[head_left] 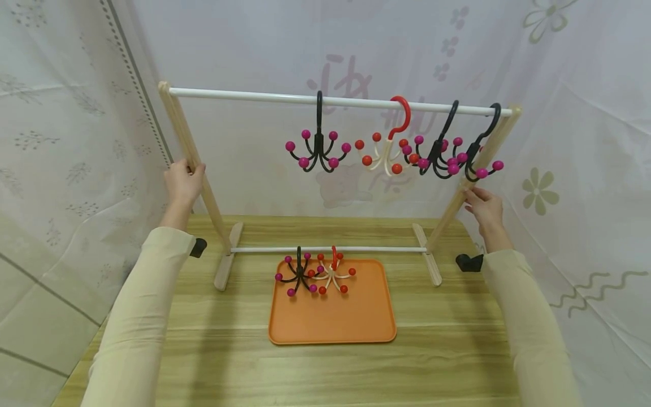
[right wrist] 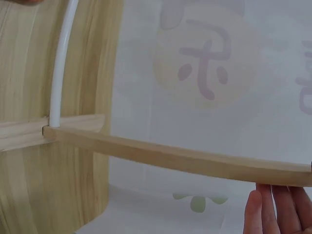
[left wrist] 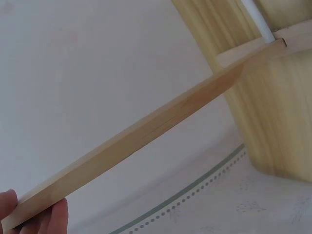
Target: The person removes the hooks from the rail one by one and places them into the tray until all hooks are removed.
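My left hand (head_left: 184, 183) grips the left wooden post (head_left: 190, 138) of a clothes rack. In the left wrist view its thumb (left wrist: 7, 204) lies on one side of the post and its fingers on the other. Against the right wooden post (head_left: 450, 209), the fairly straight fingers of my right hand (head_left: 485, 209) touch its outer side, below the hangers. From the rack's white top rail (head_left: 244, 96) hang three black hooks with magenta balls, such as the left one (head_left: 319, 144), and a cream hook with a red top (head_left: 387, 152).
On the wooden table (head_left: 315, 373), an orange tray (head_left: 356, 316) holds a black-and-magenta hook (head_left: 299, 272) and a cream-and-red one (head_left: 332, 272). The lower white rail (head_left: 386, 249) runs behind them, between the rack's wooden feet (head_left: 229, 263). Patterned curtains (head_left: 244, 169) surround the table.
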Demonstrator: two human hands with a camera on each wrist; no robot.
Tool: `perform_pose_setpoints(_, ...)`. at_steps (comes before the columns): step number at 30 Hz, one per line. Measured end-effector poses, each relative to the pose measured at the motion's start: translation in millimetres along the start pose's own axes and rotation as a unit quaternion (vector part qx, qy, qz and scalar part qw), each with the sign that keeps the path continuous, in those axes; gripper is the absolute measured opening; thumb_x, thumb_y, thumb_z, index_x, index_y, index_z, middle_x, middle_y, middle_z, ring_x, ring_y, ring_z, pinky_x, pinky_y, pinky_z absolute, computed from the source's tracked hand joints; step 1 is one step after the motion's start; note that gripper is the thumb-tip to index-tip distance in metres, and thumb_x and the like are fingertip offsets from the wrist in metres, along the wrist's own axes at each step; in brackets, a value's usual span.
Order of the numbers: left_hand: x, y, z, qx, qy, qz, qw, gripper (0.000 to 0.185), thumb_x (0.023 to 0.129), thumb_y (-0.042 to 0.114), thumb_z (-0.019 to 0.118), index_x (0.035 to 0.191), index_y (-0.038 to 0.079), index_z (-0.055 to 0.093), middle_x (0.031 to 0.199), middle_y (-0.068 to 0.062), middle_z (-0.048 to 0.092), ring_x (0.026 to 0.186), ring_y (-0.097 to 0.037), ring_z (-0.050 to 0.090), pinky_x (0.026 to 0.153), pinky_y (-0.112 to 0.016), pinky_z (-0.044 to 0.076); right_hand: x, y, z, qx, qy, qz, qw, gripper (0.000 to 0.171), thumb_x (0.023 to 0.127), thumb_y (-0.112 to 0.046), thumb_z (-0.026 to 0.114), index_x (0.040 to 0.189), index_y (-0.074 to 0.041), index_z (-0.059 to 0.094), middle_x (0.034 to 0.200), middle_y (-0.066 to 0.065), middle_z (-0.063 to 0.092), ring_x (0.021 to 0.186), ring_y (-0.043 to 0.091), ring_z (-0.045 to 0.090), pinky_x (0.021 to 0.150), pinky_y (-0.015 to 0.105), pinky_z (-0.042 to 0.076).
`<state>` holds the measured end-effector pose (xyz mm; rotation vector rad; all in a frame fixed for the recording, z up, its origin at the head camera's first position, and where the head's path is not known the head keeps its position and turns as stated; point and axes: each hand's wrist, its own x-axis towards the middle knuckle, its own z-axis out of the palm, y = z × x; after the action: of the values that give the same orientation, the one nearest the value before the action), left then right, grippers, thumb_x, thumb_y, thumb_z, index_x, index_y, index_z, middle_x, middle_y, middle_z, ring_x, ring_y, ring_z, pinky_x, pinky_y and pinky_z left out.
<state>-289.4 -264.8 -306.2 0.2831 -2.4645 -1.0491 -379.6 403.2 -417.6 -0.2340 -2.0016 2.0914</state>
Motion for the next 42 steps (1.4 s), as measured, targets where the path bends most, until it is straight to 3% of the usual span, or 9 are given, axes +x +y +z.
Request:
perform_pose_setpoints(5,0.9,-0.2,0.6,0.002,-0.008,-0.001,1.0,0.039,0.094,0.027,0.039,0.094,-0.01,0.05,0.102,-0.029,0.054,0.089,-0.036,0.048,0.07,-0.042,0.041,-59.3,-58.0,40.0,-0.088,0.079,0.002,0.993,0.048,0.082,-0.028,0.062,0.124,-0.008,0.051,0.114,0.002,0.056,0.097,0.01,0.051,0.082,0.023,0.042)
perform_pose_setpoints(8,1.3,-0.6,0.6,0.0,-0.012,-0.003,0.9999,0.038,0.094,0.026,0.039,0.095,-0.01,0.051,0.101,-0.029,0.054,0.087,-0.035,0.048,0.068,-0.04,0.041,-87.9,-85.3,56.8,-0.109,0.116,-0.037,0.987,0.035,0.085,-0.024,0.059,0.117,-0.011,0.057,0.105,-0.004,0.059,0.086,0.006,0.052,0.074,0.016,0.041)
perform_pose_setpoints(11,1.3,-0.9,-0.1,-0.001,-0.013,-0.005,0.9999,0.037,0.094,0.025,0.04,0.095,-0.01,0.051,0.101,-0.029,0.054,0.087,-0.035,0.048,0.069,-0.04,0.041,-101.1,-104.7,66.1,-0.082,0.156,-0.072,0.982,0.023,0.085,-0.019,0.06,0.107,-0.012,0.061,0.094,-0.006,0.061,0.081,0.004,0.051,0.072,0.015,0.039)
perform_pose_setpoints(15,0.5,-0.8,-0.4,0.0,-0.013,-0.006,0.9999,0.034,0.094,0.024,0.04,0.09,-0.008,0.05,0.099,-0.028,0.054,0.083,-0.032,0.048,0.065,-0.036,0.04,-104.4,-123.9,72.1,0.011,0.205,-0.113,0.972,0.037,0.08,-0.012,0.065,0.115,-0.009,0.055,0.108,0.0,0.055,0.095,0.008,0.049,0.08,0.016,0.038)
perform_pose_setpoints(18,0.2,-0.4,-0.6,0.003,-0.012,-0.004,0.9999,0.033,0.094,0.024,0.041,0.086,-0.007,0.05,0.096,-0.027,0.055,0.078,-0.03,0.047,0.06,-0.033,0.039,-108.0,-136.8,75.3,0.03,0.228,-0.144,0.963,0.048,0.078,-0.007,0.064,0.123,-0.01,0.047,0.119,0.0,0.047,0.105,0.009,0.043,0.084,0.014,0.034)
perform_pose_setpoints(21,0.1,0.2,-1.0,0.008,-0.01,-0.002,0.9999,0.032,0.094,0.024,0.041,0.086,-0.006,0.051,0.092,-0.025,0.055,0.071,-0.026,0.046,0.055,-0.029,0.038,-118.4,-150.5,81.2,0.018,0.235,-0.174,0.956,0.046,0.078,-0.003,0.059,0.122,-0.011,0.048,0.12,-0.001,0.046,0.109,0.007,0.038,0.084,0.013,0.032)
perform_pose_setpoints(25,0.0,0.6,-0.9,0.015,-0.007,-0.002,0.9999,0.034,0.094,0.025,0.041,0.088,-0.007,0.052,0.09,-0.024,0.056,0.066,-0.022,0.044,0.051,-0.025,0.036,-138.3,-168.0,95.8,0.023,0.209,-0.217,0.953,0.041,0.079,-0.003,0.059,0.118,-0.01,0.051,0.119,0.0,0.047,0.112,0.009,0.036,0.084,0.014,0.031)
perform_pose_setpoints(31,-0.3,1.4,0.2,0.01,-0.012,-0.005,0.9999,0.039,0.094,0.027,0.039,0.096,-0.01,0.052,0.097,-0.027,0.055,0.078,-0.029,0.046,0.059,-0.031,0.039,-153.2,-176.1,124.8,0.013,0.128,-0.271,0.954,0.03,0.08,-0.003,0.062,0.11,-0.005,0.058,0.111,0.008,0.053,0.106,0.016,0.043,0.083,0.021,0.034)
perform_pose_setpoints(42,-0.6,2.2,-0.1,0.017,-0.008,-0.003,0.9998,0.034,0.094,0.023,0.041,0.092,-0.009,0.051,0.089,-0.024,0.054,0.072,-0.025,0.044,0.054,-0.027,0.037,-166.8,-162.1,178.1,-0.037,-0.051,-0.231,0.971,0.031,0.083,-0.014,0.062,0.111,-0.002,0.058,0.108,0.009,0.058,0.096,0.016,0.052,0.08,0.025,0.042)
